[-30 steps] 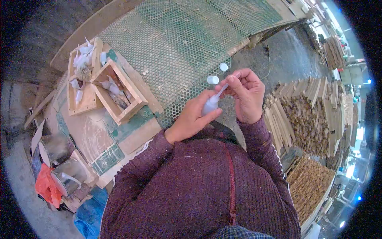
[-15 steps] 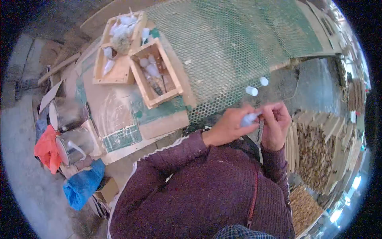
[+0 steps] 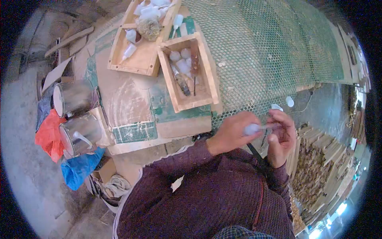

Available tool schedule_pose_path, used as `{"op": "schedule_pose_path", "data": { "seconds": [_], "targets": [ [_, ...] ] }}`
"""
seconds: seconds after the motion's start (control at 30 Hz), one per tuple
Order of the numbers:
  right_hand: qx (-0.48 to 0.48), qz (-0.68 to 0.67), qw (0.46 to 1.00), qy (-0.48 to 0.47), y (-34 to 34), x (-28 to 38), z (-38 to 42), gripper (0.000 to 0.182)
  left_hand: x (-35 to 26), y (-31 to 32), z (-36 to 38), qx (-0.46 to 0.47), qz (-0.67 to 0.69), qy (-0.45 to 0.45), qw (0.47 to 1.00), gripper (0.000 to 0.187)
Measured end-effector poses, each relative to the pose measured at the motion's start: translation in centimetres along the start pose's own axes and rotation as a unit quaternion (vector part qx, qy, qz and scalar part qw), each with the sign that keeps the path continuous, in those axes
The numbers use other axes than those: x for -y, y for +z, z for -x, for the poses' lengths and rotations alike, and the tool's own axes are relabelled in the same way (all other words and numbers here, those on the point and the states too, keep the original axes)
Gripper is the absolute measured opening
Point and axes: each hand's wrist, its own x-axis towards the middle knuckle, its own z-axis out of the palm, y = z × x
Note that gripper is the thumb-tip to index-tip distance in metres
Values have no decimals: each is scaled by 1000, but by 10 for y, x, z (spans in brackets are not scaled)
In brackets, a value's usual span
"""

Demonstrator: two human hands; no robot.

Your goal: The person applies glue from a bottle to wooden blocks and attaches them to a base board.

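In my left hand (image 3: 232, 133), closed around it, is a small white plastic bottle (image 3: 251, 129) with a thin nozzle pointing right. My right hand (image 3: 283, 137) is beside the nozzle tip, its fingers curled but apart from the thumb and slightly blurred. Just beyond my hands, near the edge of the green mesh (image 3: 254, 79), lie a white cylindrical piece (image 3: 276, 107) and a second white piece (image 3: 289, 102). To the left, an open wooden box (image 3: 175, 85) contains white bottles, a brush (image 3: 182, 82) and a thin stick. Another small bottle (image 3: 177, 22) lies by the boxes.
A divided wooden tray (image 3: 133, 65) with several white bottles and a fuzzy clump (image 3: 149, 29) stands at the far left. Two metal cans (image 3: 81, 135), a red cloth (image 3: 51, 133) and blue plastic (image 3: 79, 169) are beside the table. Stacked wood strips (image 3: 318, 163) rise on the right.
My view has shifted, so the boxes appear farther right. My right thumb and fingers have come apart at the nozzle, while my left hand keeps the bottle.
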Motion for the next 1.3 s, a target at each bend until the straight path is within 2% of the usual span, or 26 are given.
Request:
{"op": "schedule_pose_path", "data": {
  "seconds": [0.03,0.1,0.13,0.2,0.23,0.27,0.33,0.4,0.43,0.5,0.57,0.63,0.67,0.8,0.83,0.87,0.93,1.03,1.17,1.3],
  "targets": [
    [5,-1,1000,-1,3,-2,-6,14,1,-9,5,-47,2,-32,998,23],
    [61,101,992,41,6,-9,-17,21,4,-34,22,-190,-2,-64,980,22],
    [169,244,954,-31,12,-16,-30,23,6,-48,31,-247,-6,-93,964,23],
    [276,279,912,-116,61,-22,-44,25,1,-82,43,-338,-103,-81,932,23],
    [316,333,870,-180,87,-39,-49,24,-1,-96,47,-383,-100,-87,914,22],
    [354,343,847,-201,115,-51,-55,22,-3,-107,53,-428,-96,-93,894,21],
    [396,442,766,-246,166,-84,-58,18,0,-127,71,-483,-80,-96,867,22],
    [443,518,708,-185,200,-115,-60,16,-10,-136,82,-511,-74,-83,852,23],
    [446,518,706,-187,206,-133,-61,16,-14,-138,89,-537,-68,-72,838,23],
    [388,486,766,-162,214,-156,-64,16,-16,-138,106,-547,-65,-68,832,24],
    [381,493,771,-133,218,-164,-65,14,-14,-135,122,-548,-80,-92,828,24],
    [361,502,781,-88,223,-162,-64,22,-13,-130,131,-547,-67,-109,827,24],
    [369,502,780,-62,224,-164,-67,32,-13,-128,132,-541,-56,-123,830,24],
    [361,453,812,-71,188,-134,-80,41,-23,-125,119,-520,7,-119,846,24],
    [415,324,850,30,169,-107,-83,42,-25,-126,112,-505,32,-131,852,22],
    [454,184,862,129,151,-79,-85,43,-27,-126,102,-488,58,-143,859,20],
    [462,-17,842,279,120,-32,-80,42,-32,-125,78,-465,90,-151,867,22],
    [437,-81,847,291,83,1,-64,35,-41,-116,41,-395,169,-144,892,30],
    [414,-56,875,247,45,14,-48,37,-55,-92,10,-282,257,-138,914,35],
    [364,-56,906,207,18,8,-31,32,-57,-64,-6,-253,245,-171,920,34]
  ]
}}
